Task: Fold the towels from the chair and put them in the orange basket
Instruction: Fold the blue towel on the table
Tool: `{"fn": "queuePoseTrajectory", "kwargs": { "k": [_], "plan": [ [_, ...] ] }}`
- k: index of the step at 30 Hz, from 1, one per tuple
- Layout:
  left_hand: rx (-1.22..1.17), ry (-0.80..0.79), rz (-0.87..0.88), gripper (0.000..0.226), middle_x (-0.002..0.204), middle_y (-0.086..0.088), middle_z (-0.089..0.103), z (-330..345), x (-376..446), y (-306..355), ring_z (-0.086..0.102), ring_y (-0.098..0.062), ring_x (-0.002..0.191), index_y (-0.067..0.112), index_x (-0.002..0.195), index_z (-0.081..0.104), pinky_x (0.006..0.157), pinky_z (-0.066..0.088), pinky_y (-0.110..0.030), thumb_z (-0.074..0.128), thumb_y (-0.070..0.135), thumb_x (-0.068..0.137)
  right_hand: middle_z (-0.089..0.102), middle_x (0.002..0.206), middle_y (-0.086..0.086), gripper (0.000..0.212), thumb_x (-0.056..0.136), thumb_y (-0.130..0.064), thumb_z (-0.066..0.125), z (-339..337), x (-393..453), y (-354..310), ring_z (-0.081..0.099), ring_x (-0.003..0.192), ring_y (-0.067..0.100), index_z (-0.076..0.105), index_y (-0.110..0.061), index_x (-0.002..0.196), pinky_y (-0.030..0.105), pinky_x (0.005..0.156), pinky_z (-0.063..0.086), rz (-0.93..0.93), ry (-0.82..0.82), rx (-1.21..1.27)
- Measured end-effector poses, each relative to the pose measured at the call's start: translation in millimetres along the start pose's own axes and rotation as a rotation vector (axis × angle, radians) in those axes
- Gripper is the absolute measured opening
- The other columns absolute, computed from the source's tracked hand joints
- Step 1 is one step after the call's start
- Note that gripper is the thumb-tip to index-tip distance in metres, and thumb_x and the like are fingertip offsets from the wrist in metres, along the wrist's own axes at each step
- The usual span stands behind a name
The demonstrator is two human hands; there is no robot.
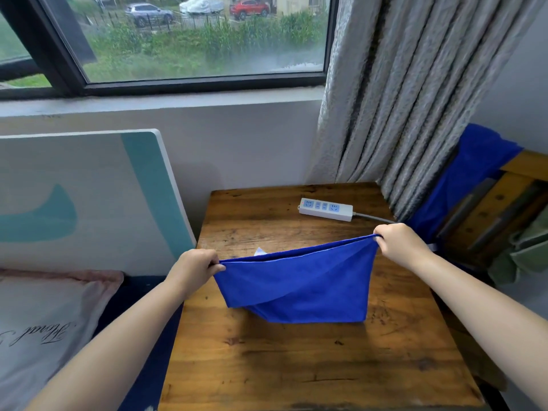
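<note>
The left hand (195, 266) and right hand (398, 243) are held apart, each pinching a top corner of a blue towel (299, 286), which hangs doubled between them over the wooden table (296, 366). A white power strip (325, 209) lies farther back. More blue cloth (468, 173) drapes over the chair (504, 203) at right.

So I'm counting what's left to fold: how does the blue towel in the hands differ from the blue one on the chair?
The held towel is stretched between the left hand and right hand over the table; the chair towel hangs untouched over the chair. The held one looks doubled, the other unfolded. Both are the same blue.
</note>
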State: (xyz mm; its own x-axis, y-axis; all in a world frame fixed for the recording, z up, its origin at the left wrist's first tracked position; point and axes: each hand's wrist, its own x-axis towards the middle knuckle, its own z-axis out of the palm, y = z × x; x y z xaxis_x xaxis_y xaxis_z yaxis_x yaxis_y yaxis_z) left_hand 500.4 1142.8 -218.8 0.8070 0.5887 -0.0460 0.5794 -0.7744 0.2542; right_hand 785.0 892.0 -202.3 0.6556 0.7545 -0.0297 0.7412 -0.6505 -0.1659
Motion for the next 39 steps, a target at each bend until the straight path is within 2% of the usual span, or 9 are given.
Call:
{"fn": "queuePoseTrajectory", "kwargs": {
  "k": [3,10,16,19,23,28,33,37,39],
  "plan": [
    [0.051,0.052,0.044,0.027,0.091,-0.013,0.07,-12,11,-3,0.063,-0.029,0.088,-0.002,0.092,0.066,0.074,0.045,-0.028,0.059,0.024,0.089,0.069,0.1,0.015,0.024,0.095,-0.012,0.043,-11,6,4,0.062,0.098,0.029,0.064,-0.001,0.097,0.033,0.082,0.044,-0.058,-0.026,-0.059],
    [0.221,0.285,0.219,0.056,0.032,-0.008,0.046,-63,36,6,0.043,-0.026,0.023,0.009,0.047,0.04,0.024,0.031,-0.017,0.094,0.001,0.036,0.067,0.108,0.018,0.023,0.092,-0.011,0.044,-49,28,-2,0.06,0.104,0.033,0.064,-0.002,0.099,0.037,0.083,0.045,-0.015,0.098,-0.049],
    [0.259,0.694,0.107,0.022,0.05,-0.021,0.061,-142,76,34,0.06,-0.034,0.039,-0.005,0.072,0.066,0.033,0.046,-0.033,0.082,-0.004,0.058,0.058,0.096,0.031,0.016,0.085,0.003,0.052,-129,62,-29,0.056,0.095,0.043,0.065,0.01,0.091,0.043,0.069,0.047,0.01,0.735,0.1],
    [0.134,0.714,0.118,0.006,0.073,-0.024,0.068,-158,79,39,0.066,-0.041,0.064,-0.004,0.082,0.07,0.054,0.053,-0.043,0.066,0.001,0.081,0.056,0.105,0.029,0.021,0.088,-0.002,0.051,-146,70,-24,0.052,0.106,0.042,0.067,0.006,0.1,0.042,0.081,0.046,0.01,0.627,0.097],
    [0.23,0.337,-0.015,0.026,0.11,-0.012,0.062,-138,80,33,0.06,-0.032,0.101,0.01,0.109,0.067,0.078,0.048,-0.036,0.047,0.022,0.096,0.057,0.111,0.022,0.025,0.09,-0.013,0.05,-128,75,-15,0.051,0.113,0.036,0.068,-0.005,0.105,0.038,0.09,0.045,0.041,0.315,0.009],
    [0.223,0.267,-0.087,0.028,0.112,-0.009,0.061,-111,74,38,0.058,-0.029,0.106,0.01,0.11,0.064,0.082,0.047,-0.034,0.043,0.022,0.096,0.059,0.112,0.019,0.024,0.09,-0.012,0.05,-107,74,-16,0.054,0.111,0.034,0.067,-0.002,0.104,0.034,0.085,0.045,0.058,0.279,0.032],
    [0.241,-0.504,0.035,0.022,0.085,-0.003,0.054,-79,45,26,0.049,-0.014,0.081,0.002,0.104,0.067,0.054,0.033,-0.004,0.056,0.015,0.089,0.066,0.094,0.005,0.022,0.085,-0.005,0.06,-66,35,-1,0.06,0.092,0.014,0.068,-0.001,0.105,0.012,0.067,0.04,-0.077,-0.586,0.075],
    [0.214,-0.995,-0.102,0.03,0.067,0.006,0.051,-29,25,29,0.047,-0.009,0.067,0.001,0.114,0.062,0.057,0.038,-0.011,0.061,0.017,0.088,0.06,0.047,-0.015,0.01,0.086,-0.001,0.058,-7,10,2,0.054,0.047,-0.007,0.067,-0.002,0.09,0.006,0.048,0.041,0.064,-1.032,0.049],
    [0.215,-1.124,-0.146,0.034,0.07,0.008,0.05,-7,19,34,0.048,-0.007,0.069,0.002,0.118,0.06,0.062,0.042,-0.014,0.062,0.018,0.088,0.057,0.055,-0.008,0.022,0.087,0.001,0.055,17,0,2,0.054,0.058,0.0,0.058,-0.011,0.069,0.014,0.054,0.045,0.12,-1.196,0.016]
  ]
}}
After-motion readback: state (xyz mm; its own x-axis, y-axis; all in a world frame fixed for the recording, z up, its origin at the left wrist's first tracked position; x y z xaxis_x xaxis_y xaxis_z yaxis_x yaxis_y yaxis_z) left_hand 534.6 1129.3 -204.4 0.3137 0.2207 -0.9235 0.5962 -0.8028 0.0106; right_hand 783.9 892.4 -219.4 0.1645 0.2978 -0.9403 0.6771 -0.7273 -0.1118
